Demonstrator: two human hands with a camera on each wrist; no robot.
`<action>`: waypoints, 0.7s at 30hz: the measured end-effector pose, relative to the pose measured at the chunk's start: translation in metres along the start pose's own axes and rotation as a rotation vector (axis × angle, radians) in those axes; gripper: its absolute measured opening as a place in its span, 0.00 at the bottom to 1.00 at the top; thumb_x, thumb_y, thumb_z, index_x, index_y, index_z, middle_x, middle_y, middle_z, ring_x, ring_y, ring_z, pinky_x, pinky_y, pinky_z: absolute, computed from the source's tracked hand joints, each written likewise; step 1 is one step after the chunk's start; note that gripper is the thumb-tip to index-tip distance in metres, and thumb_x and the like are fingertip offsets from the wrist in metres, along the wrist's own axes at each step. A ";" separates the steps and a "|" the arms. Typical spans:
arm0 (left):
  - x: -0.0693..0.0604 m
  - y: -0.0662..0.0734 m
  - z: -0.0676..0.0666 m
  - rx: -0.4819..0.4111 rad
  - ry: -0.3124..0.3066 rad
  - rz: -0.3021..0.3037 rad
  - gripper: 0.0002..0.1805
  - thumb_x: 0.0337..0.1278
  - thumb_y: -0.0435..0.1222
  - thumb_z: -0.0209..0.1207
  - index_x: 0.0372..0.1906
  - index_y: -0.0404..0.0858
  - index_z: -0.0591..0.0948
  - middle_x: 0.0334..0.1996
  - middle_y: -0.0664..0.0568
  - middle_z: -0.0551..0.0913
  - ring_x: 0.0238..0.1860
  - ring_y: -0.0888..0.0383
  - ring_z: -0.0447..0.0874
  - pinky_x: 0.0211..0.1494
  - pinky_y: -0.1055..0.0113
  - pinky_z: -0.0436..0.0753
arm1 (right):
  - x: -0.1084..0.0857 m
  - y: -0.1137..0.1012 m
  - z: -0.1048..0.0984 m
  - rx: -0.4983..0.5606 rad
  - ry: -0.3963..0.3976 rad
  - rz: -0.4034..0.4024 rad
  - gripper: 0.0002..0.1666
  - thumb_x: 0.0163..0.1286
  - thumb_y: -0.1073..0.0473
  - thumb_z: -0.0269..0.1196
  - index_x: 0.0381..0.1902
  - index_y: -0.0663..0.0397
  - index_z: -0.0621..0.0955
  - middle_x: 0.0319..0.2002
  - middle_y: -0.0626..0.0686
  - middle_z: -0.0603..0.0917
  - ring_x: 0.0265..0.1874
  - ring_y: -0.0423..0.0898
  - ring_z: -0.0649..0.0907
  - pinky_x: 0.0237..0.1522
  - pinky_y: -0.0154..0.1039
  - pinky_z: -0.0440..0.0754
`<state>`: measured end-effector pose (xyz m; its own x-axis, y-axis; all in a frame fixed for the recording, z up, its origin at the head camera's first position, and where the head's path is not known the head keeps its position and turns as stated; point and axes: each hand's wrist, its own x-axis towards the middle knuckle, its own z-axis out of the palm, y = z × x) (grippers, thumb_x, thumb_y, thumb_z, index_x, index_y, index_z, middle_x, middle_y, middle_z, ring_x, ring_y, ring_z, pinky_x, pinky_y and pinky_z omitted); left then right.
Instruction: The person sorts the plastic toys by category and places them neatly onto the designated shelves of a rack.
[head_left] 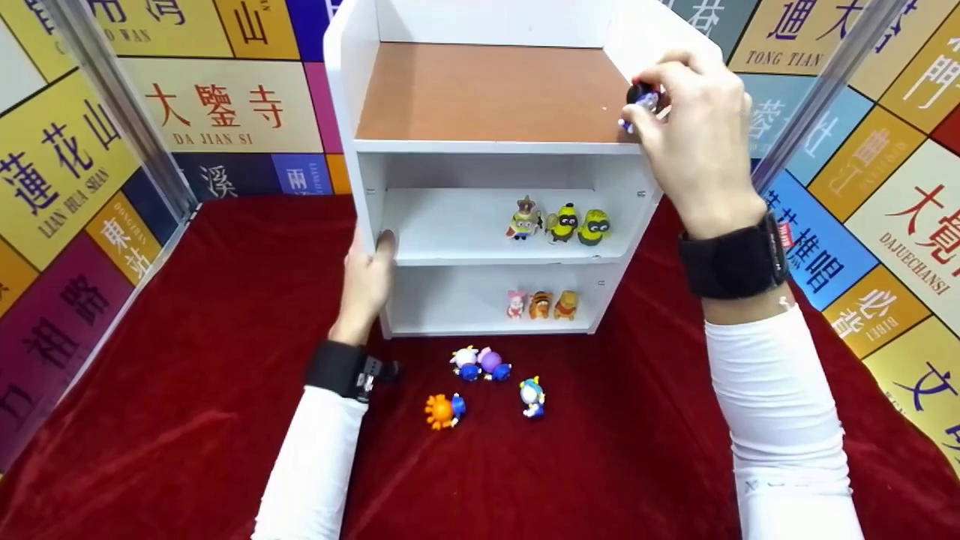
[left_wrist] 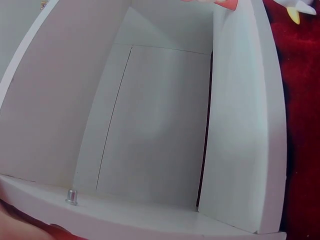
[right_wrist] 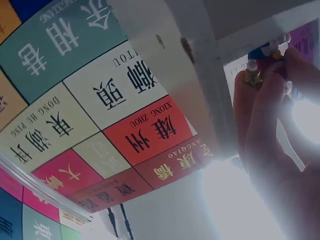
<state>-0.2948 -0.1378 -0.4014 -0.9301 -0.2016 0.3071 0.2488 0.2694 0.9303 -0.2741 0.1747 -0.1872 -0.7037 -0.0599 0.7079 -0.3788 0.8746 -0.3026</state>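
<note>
My right hand [head_left: 701, 139] pinches a small toy figurine [head_left: 643, 96] between thumb and fingers, at the right end of the brown top shelf [head_left: 487, 94]. Dark, red and blue parts of the figurine show; the fingers hide the rest. In the right wrist view a gold star [right_wrist: 253, 78] shows beside the fingers. Low on the other side, my left hand [head_left: 366, 281] grips the left side panel of the white shelf unit [head_left: 365, 180], thumb on its inner face. Three yellow figurines, one a crowned figurine [head_left: 524, 219], stand on the middle shelf.
Three figurines, including a pink piglet [head_left: 515, 304] and a yellow bear [head_left: 566, 304], stand on the bottom shelf. On the red cloth [head_left: 465, 480] lie several toys, among them an orange-headed figurine [head_left: 442, 411] and a light-blue one [head_left: 532, 397]. Printed wall panels [head_left: 217, 105] surround the unit.
</note>
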 end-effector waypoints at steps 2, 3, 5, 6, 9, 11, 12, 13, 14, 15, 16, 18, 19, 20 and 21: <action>0.000 0.000 0.000 -0.003 -0.003 0.000 0.35 0.73 0.40 0.47 0.81 0.44 0.54 0.77 0.41 0.61 0.76 0.45 0.63 0.79 0.48 0.62 | 0.000 -0.001 0.002 -0.027 -0.002 -0.002 0.18 0.70 0.59 0.65 0.54 0.63 0.85 0.54 0.58 0.83 0.57 0.60 0.81 0.63 0.52 0.77; 0.000 0.000 0.000 -0.006 -0.004 0.000 0.35 0.73 0.40 0.47 0.81 0.44 0.53 0.77 0.41 0.61 0.76 0.45 0.62 0.80 0.49 0.62 | 0.000 -0.002 0.003 -0.040 -0.003 -0.003 0.18 0.71 0.59 0.64 0.54 0.63 0.84 0.53 0.59 0.84 0.56 0.61 0.82 0.63 0.53 0.77; 0.000 0.000 0.000 -0.007 -0.007 0.001 0.35 0.74 0.39 0.47 0.81 0.43 0.53 0.77 0.41 0.60 0.77 0.46 0.61 0.80 0.50 0.61 | 0.000 -0.002 0.005 -0.067 0.000 -0.004 0.18 0.72 0.60 0.63 0.55 0.64 0.84 0.52 0.59 0.84 0.54 0.62 0.83 0.61 0.54 0.79; 0.000 0.001 0.000 -0.008 -0.010 0.002 0.35 0.74 0.39 0.47 0.81 0.43 0.53 0.78 0.41 0.60 0.77 0.46 0.61 0.81 0.51 0.60 | 0.000 -0.003 0.006 -0.079 0.002 -0.003 0.18 0.72 0.60 0.62 0.55 0.65 0.84 0.52 0.60 0.84 0.54 0.62 0.83 0.61 0.54 0.80; 0.000 0.002 0.000 -0.003 -0.009 0.004 0.35 0.74 0.40 0.47 0.81 0.42 0.53 0.77 0.41 0.60 0.76 0.46 0.62 0.80 0.51 0.61 | 0.000 -0.004 0.007 -0.122 0.003 -0.001 0.17 0.73 0.61 0.61 0.55 0.66 0.83 0.50 0.60 0.84 0.51 0.63 0.85 0.59 0.55 0.82; 0.000 0.003 0.000 -0.004 -0.006 0.004 0.35 0.74 0.40 0.47 0.81 0.42 0.54 0.77 0.41 0.62 0.76 0.46 0.63 0.80 0.51 0.62 | 0.001 -0.005 0.008 -0.146 0.001 0.001 0.17 0.73 0.62 0.60 0.54 0.66 0.84 0.50 0.60 0.85 0.50 0.65 0.85 0.57 0.57 0.82; 0.000 0.003 -0.001 -0.004 -0.003 0.002 0.35 0.73 0.40 0.47 0.80 0.43 0.54 0.77 0.41 0.62 0.76 0.47 0.64 0.80 0.50 0.63 | 0.002 -0.005 0.009 -0.155 -0.003 0.003 0.17 0.73 0.62 0.60 0.54 0.66 0.84 0.50 0.60 0.85 0.50 0.66 0.85 0.57 0.57 0.82; 0.000 0.003 -0.001 -0.004 0.001 -0.001 0.35 0.73 0.40 0.48 0.80 0.43 0.54 0.76 0.41 0.63 0.75 0.47 0.64 0.79 0.50 0.63 | 0.002 -0.005 0.009 -0.161 -0.009 0.005 0.17 0.73 0.62 0.60 0.54 0.66 0.83 0.51 0.60 0.85 0.50 0.66 0.84 0.57 0.58 0.82; 0.000 0.003 -0.001 -0.005 0.003 -0.004 0.35 0.73 0.40 0.48 0.80 0.43 0.55 0.76 0.41 0.64 0.75 0.48 0.64 0.79 0.51 0.63 | 0.003 -0.005 0.010 -0.164 -0.015 0.009 0.17 0.74 0.62 0.59 0.54 0.67 0.83 0.51 0.60 0.85 0.50 0.66 0.84 0.57 0.58 0.82; 0.000 0.002 -0.001 -0.006 0.005 -0.006 0.35 0.73 0.40 0.48 0.80 0.43 0.55 0.76 0.41 0.64 0.75 0.48 0.64 0.79 0.51 0.63 | 0.003 -0.005 0.010 -0.166 -0.022 0.015 0.17 0.73 0.62 0.59 0.54 0.67 0.83 0.52 0.61 0.85 0.51 0.67 0.84 0.58 0.58 0.81; 0.000 0.002 -0.001 -0.008 0.007 -0.008 0.35 0.73 0.40 0.48 0.80 0.43 0.55 0.76 0.41 0.64 0.76 0.48 0.63 0.80 0.51 0.63 | 0.003 -0.005 0.011 -0.168 -0.030 0.022 0.17 0.74 0.62 0.59 0.54 0.68 0.83 0.53 0.61 0.85 0.51 0.67 0.84 0.58 0.58 0.81; 0.000 0.002 -0.001 -0.008 0.009 -0.016 0.35 0.73 0.41 0.48 0.80 0.43 0.55 0.76 0.41 0.64 0.76 0.48 0.63 0.80 0.52 0.62 | 0.004 -0.005 0.012 -0.173 -0.046 0.036 0.18 0.74 0.62 0.59 0.54 0.68 0.82 0.53 0.61 0.84 0.52 0.67 0.84 0.58 0.57 0.82; 0.000 0.001 -0.001 -0.009 0.007 -0.018 0.35 0.73 0.41 0.48 0.80 0.42 0.55 0.76 0.41 0.64 0.76 0.48 0.63 0.80 0.51 0.62 | 0.004 -0.005 0.013 -0.176 -0.052 0.043 0.18 0.74 0.61 0.59 0.54 0.69 0.82 0.53 0.61 0.84 0.52 0.67 0.84 0.58 0.57 0.82; 0.000 0.001 -0.001 -0.011 0.006 -0.018 0.35 0.73 0.41 0.48 0.80 0.42 0.55 0.76 0.41 0.63 0.76 0.48 0.63 0.80 0.51 0.62 | 0.004 -0.005 0.014 -0.182 -0.059 0.050 0.18 0.74 0.61 0.59 0.55 0.68 0.82 0.54 0.61 0.84 0.52 0.67 0.84 0.58 0.56 0.82; 0.000 0.001 0.000 -0.012 0.004 -0.018 0.35 0.73 0.41 0.48 0.80 0.42 0.54 0.76 0.41 0.63 0.76 0.47 0.63 0.80 0.51 0.62 | 0.004 -0.005 0.014 -0.189 -0.064 0.055 0.18 0.74 0.61 0.59 0.55 0.68 0.82 0.54 0.61 0.84 0.52 0.68 0.84 0.58 0.57 0.82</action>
<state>-0.2948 -0.1381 -0.4006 -0.9335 -0.2098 0.2907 0.2350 0.2543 0.9381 -0.2839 0.1636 -0.1918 -0.7591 -0.0350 0.6501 -0.2236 0.9518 -0.2099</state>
